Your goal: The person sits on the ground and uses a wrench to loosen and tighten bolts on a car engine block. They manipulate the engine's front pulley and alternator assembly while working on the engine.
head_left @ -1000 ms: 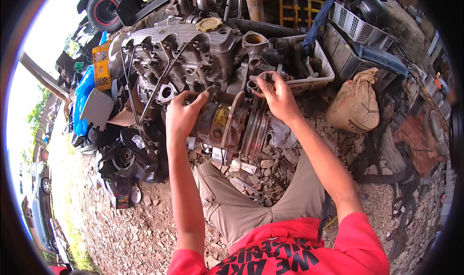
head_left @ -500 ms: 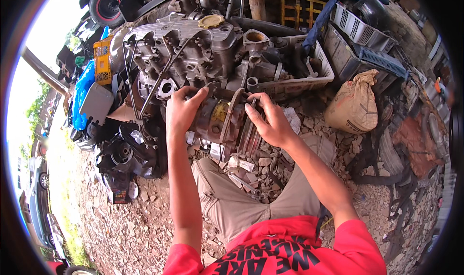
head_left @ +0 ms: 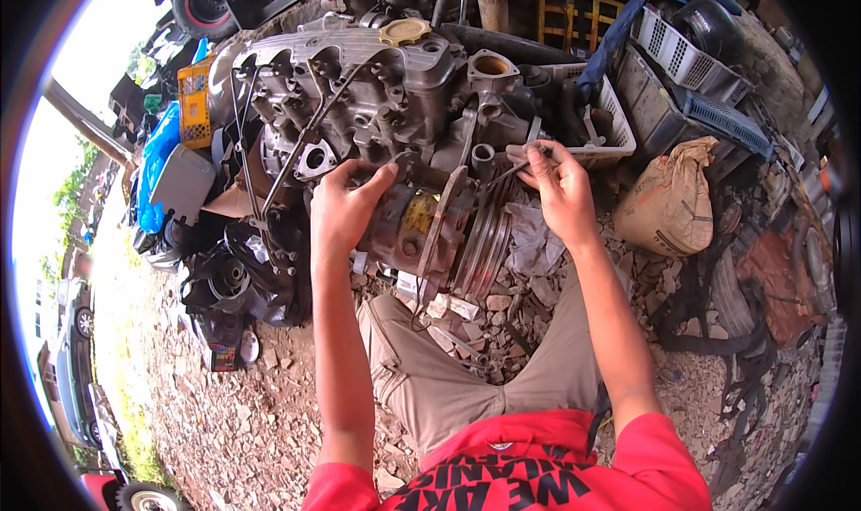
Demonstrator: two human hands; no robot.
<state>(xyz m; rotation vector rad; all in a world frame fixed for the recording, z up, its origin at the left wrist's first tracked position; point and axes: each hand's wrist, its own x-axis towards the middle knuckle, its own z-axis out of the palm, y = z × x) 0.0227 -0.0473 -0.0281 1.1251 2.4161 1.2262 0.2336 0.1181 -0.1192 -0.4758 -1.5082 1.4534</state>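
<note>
A cylindrical compressor-like unit (head_left: 399,233), with a yellow label and a flat metal bracket (head_left: 441,224), sits low in front of the engine (head_left: 359,107). Its grooved pulley (head_left: 484,246) is on the right side. My left hand (head_left: 345,208) grips the unit's upper left end, thumb along the top; its other fingers are partly hidden behind. Up and right of the pulley, my right hand (head_left: 560,188) pinches a thin dark metal rod (head_left: 507,175), which slants down left toward the bracket. Whether its tip touches the unit I cannot tell.
White crate (head_left: 614,121) with metal parts stands behind my right hand. A brown sack (head_left: 671,197) and black straps lie to the right. Black bags (head_left: 260,273) and an orange crate (head_left: 193,105) are at left. A wrench (head_left: 457,342) lies on rubble between my legs.
My right hand has moved up and right, off the pulley side of the unit, and the thin rod now shows in its fingers. My left hand stays on the unit.
</note>
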